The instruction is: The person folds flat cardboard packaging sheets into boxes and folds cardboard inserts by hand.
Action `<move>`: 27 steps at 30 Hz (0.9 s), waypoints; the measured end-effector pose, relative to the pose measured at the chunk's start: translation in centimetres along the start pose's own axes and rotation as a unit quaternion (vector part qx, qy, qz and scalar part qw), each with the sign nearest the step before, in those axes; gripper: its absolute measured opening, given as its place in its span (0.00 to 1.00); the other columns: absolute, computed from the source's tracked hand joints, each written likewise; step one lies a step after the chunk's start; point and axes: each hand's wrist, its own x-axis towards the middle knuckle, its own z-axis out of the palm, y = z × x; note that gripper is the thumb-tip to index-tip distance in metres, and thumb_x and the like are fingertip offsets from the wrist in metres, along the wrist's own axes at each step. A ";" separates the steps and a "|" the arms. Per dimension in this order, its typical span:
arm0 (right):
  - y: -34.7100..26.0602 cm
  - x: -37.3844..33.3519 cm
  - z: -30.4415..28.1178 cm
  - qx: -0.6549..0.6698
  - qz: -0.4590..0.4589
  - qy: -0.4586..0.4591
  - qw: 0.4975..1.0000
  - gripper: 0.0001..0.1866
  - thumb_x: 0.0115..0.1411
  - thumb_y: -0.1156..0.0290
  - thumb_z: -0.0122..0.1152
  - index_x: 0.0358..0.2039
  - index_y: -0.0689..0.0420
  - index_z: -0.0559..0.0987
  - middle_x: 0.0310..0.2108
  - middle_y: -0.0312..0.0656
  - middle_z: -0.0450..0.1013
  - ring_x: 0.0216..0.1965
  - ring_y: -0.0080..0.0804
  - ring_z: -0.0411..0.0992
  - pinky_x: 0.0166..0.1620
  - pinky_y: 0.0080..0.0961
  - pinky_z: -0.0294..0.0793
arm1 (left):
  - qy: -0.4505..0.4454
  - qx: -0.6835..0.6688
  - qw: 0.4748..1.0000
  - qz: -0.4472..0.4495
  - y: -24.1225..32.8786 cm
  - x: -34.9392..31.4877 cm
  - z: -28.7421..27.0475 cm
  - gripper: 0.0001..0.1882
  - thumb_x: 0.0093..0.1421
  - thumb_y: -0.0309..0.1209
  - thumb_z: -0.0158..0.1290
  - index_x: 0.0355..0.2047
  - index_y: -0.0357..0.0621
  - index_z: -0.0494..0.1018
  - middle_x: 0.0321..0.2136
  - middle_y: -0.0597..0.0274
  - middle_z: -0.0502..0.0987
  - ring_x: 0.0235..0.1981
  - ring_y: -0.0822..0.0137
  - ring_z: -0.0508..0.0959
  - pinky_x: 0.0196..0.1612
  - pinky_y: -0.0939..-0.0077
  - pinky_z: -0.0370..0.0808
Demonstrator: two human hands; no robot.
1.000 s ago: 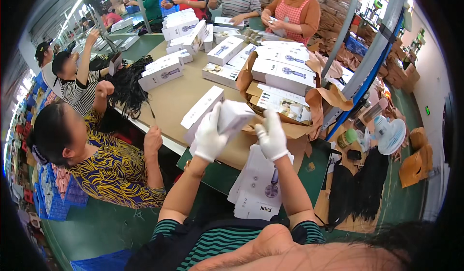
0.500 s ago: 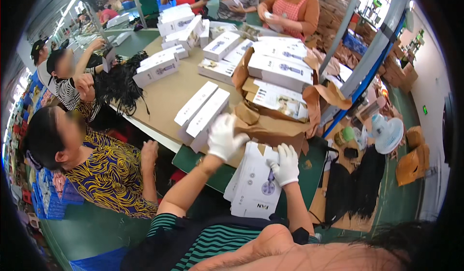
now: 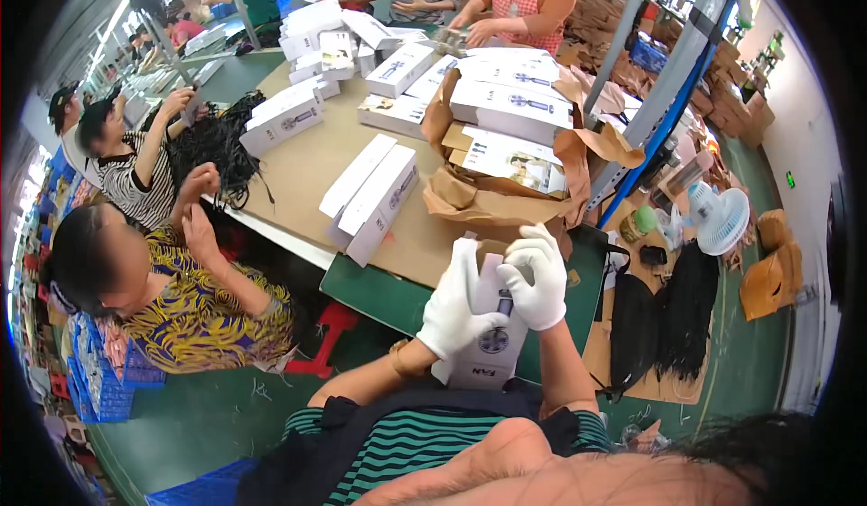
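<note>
1. Head view, looking down, and both white-gloved hands are up on one white carton (image 3: 492, 348) just in front of the person's chest
2. Left hand (image 3: 454, 306) is wrapped round the carton's left side, fingers clamped on it
3. Right hand (image 3: 536, 276) grips the carton's upper right corner, fingers curled over the top edge
4. That carton is a long white box with a fan picture on its face, held up over the near green edge of the counter (image 3: 298, 167), lower end toward the striped shirt
5. Just beyond the hands, crumpled brown paper (image 3: 470, 201) lies on the counter
6. Left of the paper, two long white boxes (image 3: 375, 196) lie side by side, touching
7. Farther back an open brown case (image 3: 573, 149) holds more white fan cartons, and other white boxes are stacked across the far counter
8. Off to the left, a seated person in a yellow patterned top (image 3: 194, 312) has both hands raised near black hair bundles (image 3: 217, 145)
9. Right side, on the floor, a small white fan (image 3: 720, 220) stands near dark hair pieces (image 3: 664, 316) on cardboard
</note>
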 end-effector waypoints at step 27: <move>-5.5 1.5 0.6 0.346 -0.034 0.068 0.935 0.32 0.55 0.50 0.67 0.51 0.62 0.74 0.61 0.69 0.60 0.58 0.53 0.67 0.58 0.41 0.66 | 0.124 -0.062 0.946 0.294 5.5 -0.4 -8.6 0.24 0.40 0.31 0.72 0.37 0.43 0.75 0.39 0.51 0.75 0.38 0.54 0.78 0.40 0.67 0.75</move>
